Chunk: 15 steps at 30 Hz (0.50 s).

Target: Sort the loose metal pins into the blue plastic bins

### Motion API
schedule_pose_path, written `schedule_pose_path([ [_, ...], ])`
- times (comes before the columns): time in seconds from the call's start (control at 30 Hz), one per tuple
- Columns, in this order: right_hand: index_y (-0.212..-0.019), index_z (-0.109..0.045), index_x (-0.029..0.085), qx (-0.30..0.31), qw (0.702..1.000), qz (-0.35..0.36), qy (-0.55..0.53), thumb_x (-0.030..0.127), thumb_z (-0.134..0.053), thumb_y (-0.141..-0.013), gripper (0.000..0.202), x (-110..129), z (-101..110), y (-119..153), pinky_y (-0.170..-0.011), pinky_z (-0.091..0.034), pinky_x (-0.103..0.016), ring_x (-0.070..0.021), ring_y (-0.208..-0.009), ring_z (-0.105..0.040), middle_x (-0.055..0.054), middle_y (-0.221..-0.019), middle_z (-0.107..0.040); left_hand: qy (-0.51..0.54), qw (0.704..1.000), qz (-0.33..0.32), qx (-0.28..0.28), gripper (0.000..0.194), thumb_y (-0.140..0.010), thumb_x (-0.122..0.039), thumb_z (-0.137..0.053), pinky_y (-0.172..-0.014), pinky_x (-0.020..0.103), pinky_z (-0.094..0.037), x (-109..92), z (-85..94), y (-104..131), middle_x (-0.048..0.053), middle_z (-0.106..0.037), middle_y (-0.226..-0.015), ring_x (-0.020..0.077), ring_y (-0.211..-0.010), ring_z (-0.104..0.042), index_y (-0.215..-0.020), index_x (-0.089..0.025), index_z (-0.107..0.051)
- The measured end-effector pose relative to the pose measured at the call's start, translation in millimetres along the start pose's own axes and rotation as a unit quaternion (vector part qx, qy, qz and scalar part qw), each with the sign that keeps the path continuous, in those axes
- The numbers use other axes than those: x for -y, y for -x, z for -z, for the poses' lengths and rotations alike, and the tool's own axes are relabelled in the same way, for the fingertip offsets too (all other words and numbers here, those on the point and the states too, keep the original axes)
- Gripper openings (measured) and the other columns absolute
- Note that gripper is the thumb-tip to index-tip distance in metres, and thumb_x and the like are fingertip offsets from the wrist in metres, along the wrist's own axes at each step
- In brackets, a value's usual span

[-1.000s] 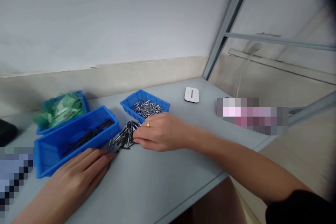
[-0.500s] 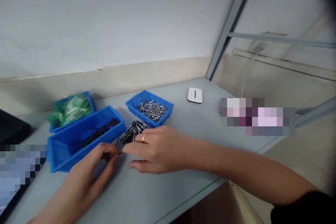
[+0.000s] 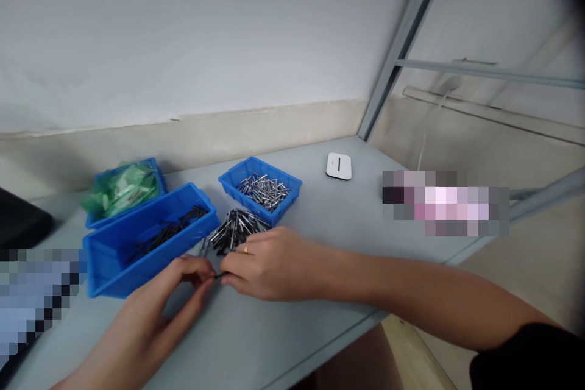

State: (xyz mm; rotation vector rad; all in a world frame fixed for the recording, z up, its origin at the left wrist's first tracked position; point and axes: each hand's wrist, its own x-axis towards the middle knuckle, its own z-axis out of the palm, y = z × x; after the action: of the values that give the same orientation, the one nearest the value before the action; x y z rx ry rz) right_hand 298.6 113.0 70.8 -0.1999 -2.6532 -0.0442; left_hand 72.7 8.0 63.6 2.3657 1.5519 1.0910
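Between my two hands is a small, thin black rod [image 3: 220, 276], too small to name more exactly. My left hand [image 3: 169, 304] pinches one end of it with thumb and forefinger. My right hand [image 3: 274, 265], with a gold ring, closes thumb and fingers on the other end. Just behind the fingers lies a pile of black and silver rod-like pieces [image 3: 235, 228] on the table. A long blue bin [image 3: 109, 256] with thin black pieces stands beyond my left hand. Past the pile, a smaller blue bin [image 3: 292, 192] holds many shiny silver pins.
Green plastic bags [image 3: 125, 189] fill another blue bin at the back left. A white square device [image 3: 339, 166] lies near the back right of the grey table [image 3: 329, 213]. A metal frame post [image 3: 388, 82] rises at the far corner. Blurred areas cover things at both sides.
My right thumb has come up to the fingers and now pinches the rod's end. Both hands have shifted slightly, and more of the pile shows behind them.
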Motion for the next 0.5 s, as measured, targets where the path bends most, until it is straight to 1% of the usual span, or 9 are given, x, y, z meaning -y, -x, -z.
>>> schedule_pose_path([
  [0.1,-0.094,-0.065,0.019,0.005,1.0,0.008,-0.005,0.034,-0.042,-0.117,0.036,-0.2,-1.4,0.0,-0.059,-0.038,-0.03,-0.0149,-0.073,-0.07,0.001,-0.076,-0.074,0.01,1.0,0.006,0.015,0.016,-0.106,-0.046,-0.062,-0.064,0.012,-0.062,-0.6,0.0,1.6,-0.005,-0.081,-0.087,0.0136,-0.071,-0.08,-0.109,-0.032,-0.068],
  [0.17,-0.094,-0.065,0.019,0.005,1.0,0.011,-0.016,0.037,-0.041,-0.118,0.039,-0.9,-2.0,-0.9,-0.06,-0.039,-0.029,-0.0139,-0.072,-0.069,0.002,-0.076,-0.074,0.015,0.999,0.019,0.029,0.018,-0.105,-0.046,-0.064,-0.065,0.013,-0.062,1.1,0.5,1.9,-0.004,-0.083,-0.09,0.015,-0.074,-0.081,-0.112,-0.031,-0.07],
  [0.23,-0.094,-0.066,0.019,0.006,0.999,0.017,-0.031,0.04,-0.038,-0.119,0.043,-1.6,-2.1,-2.2,-0.06,-0.039,-0.029,-0.0126,-0.071,-0.068,0.002,-0.077,-0.074,0.02,0.998,0.022,0.054,0.016,-0.104,-0.044,-0.065,-0.068,0.015,-0.063,5.0,1.7,2.0,-0.003,-0.084,-0.093,0.0161,-0.076,-0.082,-0.11,-0.032,-0.073],
  [0.33,-0.096,-0.069,0.019,0.015,0.999,0.015,-0.04,0.046,-0.036,-0.119,0.049,-2.5,-0.5,-4.3,-0.058,-0.037,-0.029,-0.0119,-0.072,-0.068,0.003,-0.076,-0.074,0.022,0.996,0.008,0.091,0.011,-0.101,-0.038,-0.066,-0.069,0.015,-0.063,13.4,5.2,2.4,-0.005,-0.084,-0.092,0.0158,-0.075,-0.081,-0.106,-0.033,-0.075],
  [0.43,-0.099,-0.071,0.019,0.04,0.998,0.002,-0.041,0.049,-0.035,-0.119,0.051,-3.8,4.5,-6.4,-0.059,-0.038,-0.028,-0.0124,-0.077,-0.071,0.002,-0.076,-0.074,0.017,0.995,0.006,0.095,0.013,-0.099,-0.039,-0.07,-0.07,0.016,-0.063,20.1,8.5,4.1,-0.007,-0.084,-0.094,0.0164,-0.077,-0.081,-0.108,-0.034,-0.077],
  [0.5,-0.102,-0.072,0.019,0.069,0.997,0.003,-0.044,0.048,-0.038,-0.118,0.048,-4.9,9.2,-7.9,-0.06,-0.039,-0.028,-0.013,-0.081,-0.072,0.001,-0.078,-0.076,0.02,0.995,0.009,0.093,0.013,-0.099,-0.041,-0.07,-0.07,0.017,-0.063,21.6,8.8,6.1,-0.006,-0.084,-0.094,0.0167,-0.077,-0.081,-0.106,-0.034,-0.078],
])
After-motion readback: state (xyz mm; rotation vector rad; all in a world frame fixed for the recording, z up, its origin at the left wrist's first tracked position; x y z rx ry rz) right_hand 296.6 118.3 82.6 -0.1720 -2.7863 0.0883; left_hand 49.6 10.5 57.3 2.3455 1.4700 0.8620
